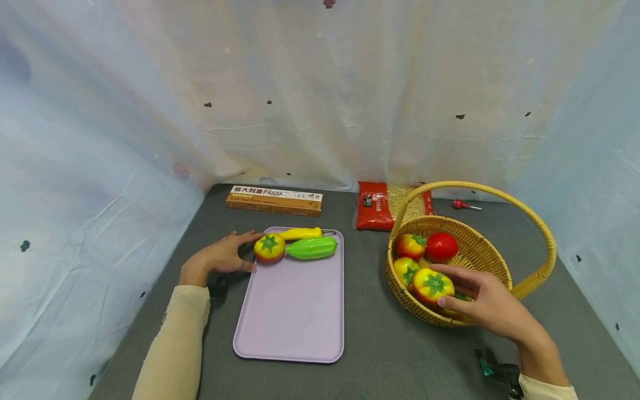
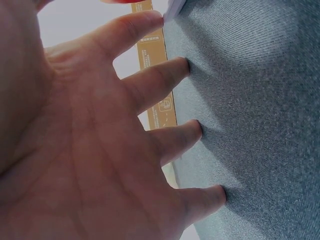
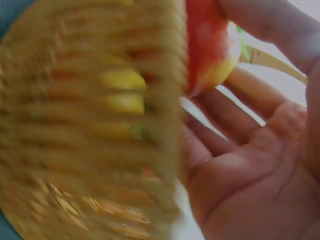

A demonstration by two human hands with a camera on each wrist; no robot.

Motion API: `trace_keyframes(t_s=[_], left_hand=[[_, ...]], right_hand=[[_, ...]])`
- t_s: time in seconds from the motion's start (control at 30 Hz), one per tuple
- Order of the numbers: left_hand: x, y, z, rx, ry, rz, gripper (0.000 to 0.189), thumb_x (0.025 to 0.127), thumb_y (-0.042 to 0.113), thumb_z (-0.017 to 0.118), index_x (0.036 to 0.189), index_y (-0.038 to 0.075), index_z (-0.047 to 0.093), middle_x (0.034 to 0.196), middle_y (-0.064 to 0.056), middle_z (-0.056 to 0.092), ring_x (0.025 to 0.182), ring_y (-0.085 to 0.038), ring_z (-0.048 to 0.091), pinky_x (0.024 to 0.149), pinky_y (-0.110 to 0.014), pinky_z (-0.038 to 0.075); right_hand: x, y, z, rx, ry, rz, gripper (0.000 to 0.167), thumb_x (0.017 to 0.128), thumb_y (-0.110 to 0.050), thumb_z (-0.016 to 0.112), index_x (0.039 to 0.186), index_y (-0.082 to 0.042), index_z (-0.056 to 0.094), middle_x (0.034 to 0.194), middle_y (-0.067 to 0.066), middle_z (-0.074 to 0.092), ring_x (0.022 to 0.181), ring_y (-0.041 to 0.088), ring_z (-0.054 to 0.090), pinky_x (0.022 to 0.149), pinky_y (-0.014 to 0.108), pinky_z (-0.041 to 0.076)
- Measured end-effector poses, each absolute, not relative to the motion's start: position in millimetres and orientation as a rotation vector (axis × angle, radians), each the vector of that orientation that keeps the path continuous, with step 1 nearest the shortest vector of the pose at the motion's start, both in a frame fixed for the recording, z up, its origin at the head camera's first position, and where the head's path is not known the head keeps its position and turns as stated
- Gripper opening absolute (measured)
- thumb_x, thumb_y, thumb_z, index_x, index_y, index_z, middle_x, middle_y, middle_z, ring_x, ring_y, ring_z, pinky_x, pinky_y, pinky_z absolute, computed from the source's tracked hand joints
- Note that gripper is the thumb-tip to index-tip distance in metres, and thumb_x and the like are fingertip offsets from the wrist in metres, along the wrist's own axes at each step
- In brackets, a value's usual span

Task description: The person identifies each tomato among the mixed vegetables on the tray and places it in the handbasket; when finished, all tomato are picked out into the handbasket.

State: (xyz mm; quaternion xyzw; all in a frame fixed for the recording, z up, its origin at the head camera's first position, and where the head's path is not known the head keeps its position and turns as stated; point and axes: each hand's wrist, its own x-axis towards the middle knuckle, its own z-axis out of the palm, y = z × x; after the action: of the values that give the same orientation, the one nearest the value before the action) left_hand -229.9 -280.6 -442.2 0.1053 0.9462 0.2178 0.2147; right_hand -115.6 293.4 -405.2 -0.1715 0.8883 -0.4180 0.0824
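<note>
In the head view, my right hand reaches over the wicker basket and holds a yellow-red tomato between thumb and fingers. The right wrist view shows this tomato by the basket rim, partly hidden behind it. Other tomatoes, including a red one, lie in the basket. My left hand is spread at the upper left edge of the lilac tray, its fingers fairly straight and its fingertips down at the table. Just beside it on the tray sits another yellow-red tomato.
A yellow pepper and a green pepper lie on the tray's far end. Behind are a pasta box, a red pasta bag and a red lollipop. The basket's tall handle arches beside my right hand.
</note>
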Motion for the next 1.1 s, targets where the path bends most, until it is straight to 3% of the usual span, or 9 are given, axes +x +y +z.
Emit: trace_keyframes(t_s=[0.13,0.33,0.7,0.83,0.93,1.0,1.03,1.1], left_hand=[[-230.1,-280.1,-442.0,0.294,2.624,0.603,0.096,0.09,0.036,0.089,0.171,0.025,0.04,0.18,-0.022,0.026,0.163,-0.063,0.011,0.12,-0.09,0.016],[-231.5,-282.5,-442.6,0.31,2.624,0.61,0.095,0.09,0.035,0.089,0.171,0.024,0.04,0.18,-0.022,0.026,0.163,-0.063,0.011,0.12,-0.089,0.017],[-229.8,-279.8,-444.4,0.271,2.623,0.598,0.096,0.09,0.039,0.089,0.172,0.028,0.04,0.181,-0.019,0.025,0.165,-0.06,0.011,0.12,-0.089,0.017],[-229.7,-278.9,-444.9,0.279,2.624,0.6,0.096,0.09,0.038,0.089,0.171,0.027,0.04,0.181,-0.019,0.026,0.165,-0.06,0.012,0.12,-0.089,0.018],[-230.1,-279.2,-444.9,0.28,2.624,0.601,0.096,0.09,0.038,0.09,0.171,0.027,0.04,0.181,-0.019,0.026,0.165,-0.061,0.012,0.12,-0.089,0.018],[-230.4,-279.8,-444.7,0.276,2.624,0.601,0.096,0.09,0.038,0.09,0.171,0.028,0.04,0.181,-0.019,0.026,0.165,-0.061,0.011,0.12,-0.089,0.018],[-230.6,-280.3,-444.7,0.273,2.625,0.597,0.096,0.09,0.038,0.09,0.171,0.028,0.04,0.181,-0.019,0.026,0.164,-0.061,0.011,0.12,-0.089,0.018],[-231.1,-281.1,-444.7,0.27,2.628,0.597,0.096,0.09,0.039,0.089,0.171,0.028,0.04,0.181,-0.019,0.026,0.165,-0.061,0.011,0.12,-0.089,0.018]], right_hand=[[-113.1,304.6,-395.4,-0.433,2.732,-1.052,0.056,0.1,-0.034,0.083,0.151,-0.02,0.067,0.142,0.011,0.073,0.115,-0.004,0.069,0.089,0.021,0.061],[-114.1,303.3,-389.4,-0.416,2.814,-0.86,0.058,0.097,-0.042,0.085,0.148,-0.021,0.069,0.136,0.008,0.076,0.113,0.011,0.073,0.087,0.026,0.061],[-126.8,275.1,-409.6,-0.573,2.837,-0.893,0.057,0.092,-0.039,0.09,0.143,-0.019,0.074,0.134,0.005,0.078,0.109,0.007,0.071,0.088,0.027,0.061],[-128.3,272.7,-412.0,-0.547,2.845,-0.859,0.06,0.09,-0.039,0.092,0.142,-0.016,0.074,0.128,0.004,0.079,0.096,0.01,0.068,0.081,0.029,0.058],[-126.1,276.1,-407.2,-0.522,2.867,-0.849,0.062,0.09,-0.037,0.092,0.144,-0.013,0.072,0.132,0.01,0.078,0.1,0.024,0.076,0.084,0.041,0.064],[-125.0,278.9,-402.2,-0.505,2.891,-0.87,0.062,0.092,-0.037,0.091,0.145,-0.012,0.072,0.137,0.014,0.076,0.111,0.034,0.079,0.091,0.049,0.066],[-124.7,280.1,-399.6,-0.504,2.902,-0.89,0.061,0.093,-0.036,0.09,0.146,-0.012,0.071,0.142,0.015,0.074,0.117,0.037,0.078,0.094,0.05,0.066],[-125.2,280.7,-395.3,-0.51,2.916,-0.949,0.06,0.094,-0.035,0.089,0.146,-0.012,0.071,0.144,0.014,0.074,0.123,0.036,0.076,0.098,0.035,0.065]])
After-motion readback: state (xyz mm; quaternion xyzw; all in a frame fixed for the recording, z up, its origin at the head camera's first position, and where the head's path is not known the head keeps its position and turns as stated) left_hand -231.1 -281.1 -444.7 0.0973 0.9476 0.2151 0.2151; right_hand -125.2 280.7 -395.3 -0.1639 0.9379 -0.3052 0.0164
